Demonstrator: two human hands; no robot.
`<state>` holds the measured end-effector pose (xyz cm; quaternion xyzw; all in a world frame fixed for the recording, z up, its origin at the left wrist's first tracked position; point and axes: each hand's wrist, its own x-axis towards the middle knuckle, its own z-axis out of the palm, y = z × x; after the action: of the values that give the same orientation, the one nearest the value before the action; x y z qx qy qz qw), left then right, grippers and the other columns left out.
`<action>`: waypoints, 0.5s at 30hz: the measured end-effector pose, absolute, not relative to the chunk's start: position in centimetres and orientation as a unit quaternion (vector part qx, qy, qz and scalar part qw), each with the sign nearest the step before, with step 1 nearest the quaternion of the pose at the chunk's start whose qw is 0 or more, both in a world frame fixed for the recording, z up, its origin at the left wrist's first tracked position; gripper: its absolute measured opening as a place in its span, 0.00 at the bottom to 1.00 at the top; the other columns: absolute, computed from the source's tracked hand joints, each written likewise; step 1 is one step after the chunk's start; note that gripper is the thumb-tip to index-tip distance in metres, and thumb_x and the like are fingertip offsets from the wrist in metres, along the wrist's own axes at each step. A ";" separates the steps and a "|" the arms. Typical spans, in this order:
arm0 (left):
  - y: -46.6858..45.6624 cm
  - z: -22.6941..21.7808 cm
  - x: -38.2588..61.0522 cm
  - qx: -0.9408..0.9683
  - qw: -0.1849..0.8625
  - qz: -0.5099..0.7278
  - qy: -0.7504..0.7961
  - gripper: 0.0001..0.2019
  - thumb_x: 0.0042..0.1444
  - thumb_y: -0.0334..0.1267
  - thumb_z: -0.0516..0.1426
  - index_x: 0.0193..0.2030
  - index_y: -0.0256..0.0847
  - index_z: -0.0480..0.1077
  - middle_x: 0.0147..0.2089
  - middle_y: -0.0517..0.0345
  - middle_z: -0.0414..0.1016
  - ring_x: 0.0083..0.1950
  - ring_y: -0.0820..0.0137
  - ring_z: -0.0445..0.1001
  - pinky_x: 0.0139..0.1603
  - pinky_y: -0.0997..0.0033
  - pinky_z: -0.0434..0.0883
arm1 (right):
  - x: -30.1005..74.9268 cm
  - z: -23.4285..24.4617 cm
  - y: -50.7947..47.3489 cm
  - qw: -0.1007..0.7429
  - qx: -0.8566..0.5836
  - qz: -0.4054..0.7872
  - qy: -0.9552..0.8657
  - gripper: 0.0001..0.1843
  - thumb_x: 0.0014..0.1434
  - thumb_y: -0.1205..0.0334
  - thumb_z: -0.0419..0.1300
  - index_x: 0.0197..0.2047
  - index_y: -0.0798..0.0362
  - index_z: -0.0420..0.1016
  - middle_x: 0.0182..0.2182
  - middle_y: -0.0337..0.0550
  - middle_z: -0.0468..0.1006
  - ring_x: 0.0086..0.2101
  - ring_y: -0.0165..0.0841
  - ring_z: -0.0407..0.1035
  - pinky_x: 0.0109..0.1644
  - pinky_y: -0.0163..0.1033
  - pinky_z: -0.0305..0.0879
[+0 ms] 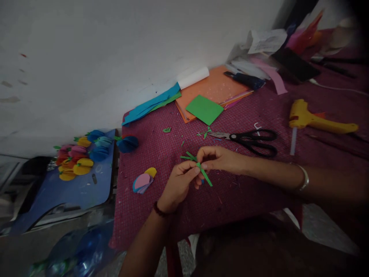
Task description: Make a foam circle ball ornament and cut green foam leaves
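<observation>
Between my hands are narrow green paper strips, pinched at the middle, their ends sticking out to both sides. My left hand is closed on them with thumb and fingers. From the right, my right hand pinches the same strips; its fingertips touch those of the left. Black-handled scissors lie just beyond the right hand, blades slightly apart, with green paper scraps at their tips. A stack of coloured paper circles lies left of my left hand.
Orange sheets and a green square lie at the back beside blue strips. A yellow glue gun stands right, near a phone. Folded paper balls sit on a blue stool; a blue one is on the tablecloth.
</observation>
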<state>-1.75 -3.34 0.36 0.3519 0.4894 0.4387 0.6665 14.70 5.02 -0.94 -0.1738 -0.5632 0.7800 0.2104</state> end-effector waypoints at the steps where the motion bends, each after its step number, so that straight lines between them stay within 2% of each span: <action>1: -3.4 0.4 -1.8 0.351 0.670 0.434 0.489 0.15 0.48 0.47 0.64 0.28 0.37 0.70 0.22 0.61 0.71 0.20 0.79 0.66 0.19 0.79 0.64 | 14.7 -1.0 5.0 0.209 -0.171 0.787 -0.555 0.16 0.52 0.55 0.68 0.34 0.56 0.68 0.27 0.34 0.73 0.27 0.24 0.67 0.32 0.32 0.65; 15: -3.5 0.1 -2.1 0.422 0.639 0.412 0.494 0.12 0.53 0.45 0.62 0.28 0.37 0.70 0.22 0.62 0.70 0.21 0.79 0.65 0.22 0.79 0.63 | 15.0 -0.5 5.2 0.205 -0.155 0.741 -0.620 0.15 0.53 0.56 0.66 0.34 0.56 0.67 0.27 0.33 0.70 0.29 0.24 0.64 0.34 0.32 0.60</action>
<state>-2.09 -3.47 0.13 0.4218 0.4945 0.4117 0.6388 14.97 5.15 -0.53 -0.1551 -0.6199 0.7415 0.2045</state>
